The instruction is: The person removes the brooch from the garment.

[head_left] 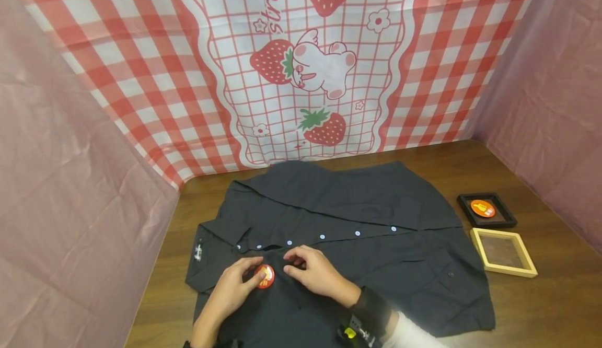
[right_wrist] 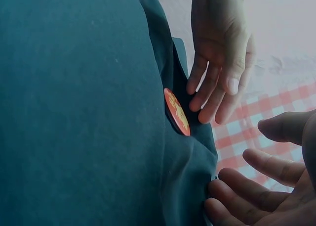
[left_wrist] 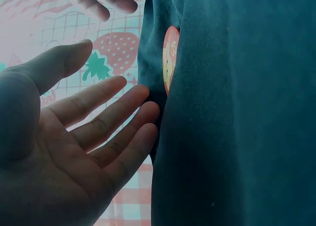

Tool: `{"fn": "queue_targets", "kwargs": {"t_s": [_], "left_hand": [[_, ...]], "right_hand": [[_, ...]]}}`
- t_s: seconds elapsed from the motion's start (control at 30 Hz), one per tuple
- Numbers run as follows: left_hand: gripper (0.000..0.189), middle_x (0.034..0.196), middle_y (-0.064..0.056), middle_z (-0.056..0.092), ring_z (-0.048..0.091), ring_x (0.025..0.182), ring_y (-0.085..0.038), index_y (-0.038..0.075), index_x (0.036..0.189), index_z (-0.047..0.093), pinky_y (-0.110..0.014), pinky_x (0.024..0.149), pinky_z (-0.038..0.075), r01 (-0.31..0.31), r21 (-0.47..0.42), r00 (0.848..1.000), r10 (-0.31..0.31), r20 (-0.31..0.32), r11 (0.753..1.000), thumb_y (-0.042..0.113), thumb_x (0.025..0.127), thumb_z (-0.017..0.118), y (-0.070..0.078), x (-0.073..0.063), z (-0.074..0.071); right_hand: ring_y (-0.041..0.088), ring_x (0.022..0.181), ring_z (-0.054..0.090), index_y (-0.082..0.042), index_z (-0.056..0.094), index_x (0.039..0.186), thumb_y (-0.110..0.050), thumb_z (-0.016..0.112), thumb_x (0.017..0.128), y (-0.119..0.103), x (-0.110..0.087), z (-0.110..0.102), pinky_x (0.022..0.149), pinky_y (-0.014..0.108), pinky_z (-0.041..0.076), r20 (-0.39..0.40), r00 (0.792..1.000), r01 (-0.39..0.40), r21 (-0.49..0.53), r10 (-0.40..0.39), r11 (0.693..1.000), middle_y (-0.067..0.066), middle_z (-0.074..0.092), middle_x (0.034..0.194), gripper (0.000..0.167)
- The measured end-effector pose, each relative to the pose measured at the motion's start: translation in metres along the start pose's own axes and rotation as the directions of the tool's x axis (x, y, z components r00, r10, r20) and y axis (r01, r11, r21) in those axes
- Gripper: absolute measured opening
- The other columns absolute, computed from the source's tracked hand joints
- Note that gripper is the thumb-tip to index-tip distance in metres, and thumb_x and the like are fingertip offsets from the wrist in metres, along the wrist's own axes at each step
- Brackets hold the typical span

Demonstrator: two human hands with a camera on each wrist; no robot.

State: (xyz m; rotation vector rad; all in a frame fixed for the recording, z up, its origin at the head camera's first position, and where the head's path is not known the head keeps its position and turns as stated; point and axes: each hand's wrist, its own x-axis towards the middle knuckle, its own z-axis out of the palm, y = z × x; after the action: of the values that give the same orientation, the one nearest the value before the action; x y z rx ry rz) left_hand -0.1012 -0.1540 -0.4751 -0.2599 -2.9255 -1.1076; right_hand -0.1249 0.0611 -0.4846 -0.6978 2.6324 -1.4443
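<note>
A dark button-front shirt [head_left: 348, 280] lies spread on the table, its collar to the left and a row of pale buttons across it. On its near front panel sits a round red and yellow pin badge [head_left: 266, 276], seen edge-on in both wrist views. My left hand [head_left: 235, 284] is just left of the badge, its fingers loosely bent and touching the cloth; in the left wrist view they hold nothing. Right of the badge, my right hand [head_left: 316, 271] hovers at the cloth with relaxed, spread fingers and nothing between them. Whatever fastens the badge behind is hidden.
At the table's right side stands a black frame [head_left: 508, 217] with an orange round badge [head_left: 483, 208] in it. A pale yellow frame [head_left: 529, 270] lies in front of it. A checked strawberry cloth [head_left: 164, 76] hangs behind, with pink curtains [head_left: 70, 207] on both sides.
</note>
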Motion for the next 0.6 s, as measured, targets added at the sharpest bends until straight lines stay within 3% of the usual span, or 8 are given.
{"fn": "queue_targets", "kwargs": {"t_s": [0.37,0.6], "left_hand": [[0.031,0.112,-0.008,0.071,0.067,0.104,-0.024,0.005,0.115,0.069,-0.045,0.09,0.053,0.002,0.009,1.0,-0.002,0.01,1.0,0.02,0.088,0.072,0.001,-0.0029,0.0009],[0.032,0.113,-0.007,0.07,0.066,0.105,-0.023,0.005,0.115,0.069,-0.045,0.091,0.053,0.023,-0.002,0.999,-0.023,0.029,1.0,0.022,0.088,0.071,0.0025,-0.0038,0.0019]], "right_hand": [[0.021,0.086,0.064,-0.004,0.069,0.105,-0.018,0.069,0.088,-0.001,-0.0027,0.0035,0.071,0.023,0.051,0.02,1.0,0.008,0.0,-0.008,1.0,0.006,0.068,0.098,0.022],[0.016,0.088,0.064,-0.005,0.069,0.106,-0.019,0.068,0.089,-0.0038,-0.006,0.0048,0.074,0.022,0.052,0.047,0.999,0.012,0.027,-0.013,1.0,0.004,0.068,0.099,0.021]]}}
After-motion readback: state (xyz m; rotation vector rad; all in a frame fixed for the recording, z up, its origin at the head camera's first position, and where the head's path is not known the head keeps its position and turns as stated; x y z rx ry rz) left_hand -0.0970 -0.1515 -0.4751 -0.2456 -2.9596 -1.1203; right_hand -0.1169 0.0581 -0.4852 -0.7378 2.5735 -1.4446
